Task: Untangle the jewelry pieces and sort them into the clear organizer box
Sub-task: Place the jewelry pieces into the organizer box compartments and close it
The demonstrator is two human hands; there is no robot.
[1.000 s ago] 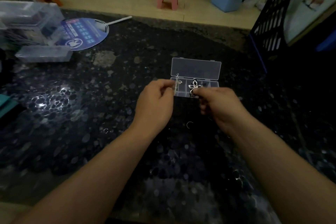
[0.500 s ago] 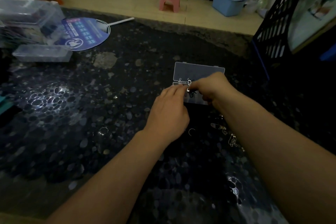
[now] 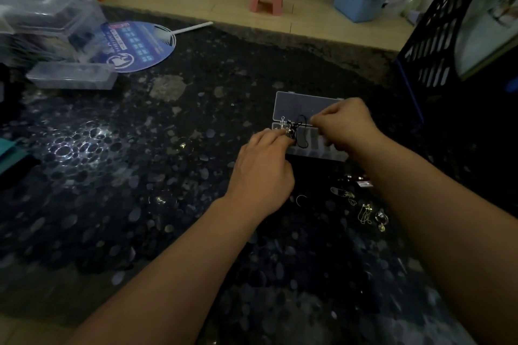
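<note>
**Small, snaggy pieces: hold the metal, ease the cord**

Starting at your left, your left hand [image 3: 262,173] reaches forward over the dark pebbled desk [image 3: 117,176], its fingertips closed in a pinch on the silver pendant cluster [image 3: 286,126] at the near left corner of the clear organizer box [image 3: 305,105]. That metal looks stiff, light and full of little hooks, so it is your firm handle. Running right from it is a thin black cord [image 3: 302,131], soft and limp, looping over the box's compartments; judge it likely to snag rather than slide, so tease loops open instead of pulling hard. Your right hand [image 3: 346,124] is curled over the box, fingers pinching what seems to be the cord's other end, though the contact is hidden. Further right, near your right forearm, loose gold chains and earrings [image 3: 364,209] lie on the desk, not yet sorted; lift those fine chains by their clasps.
</note>
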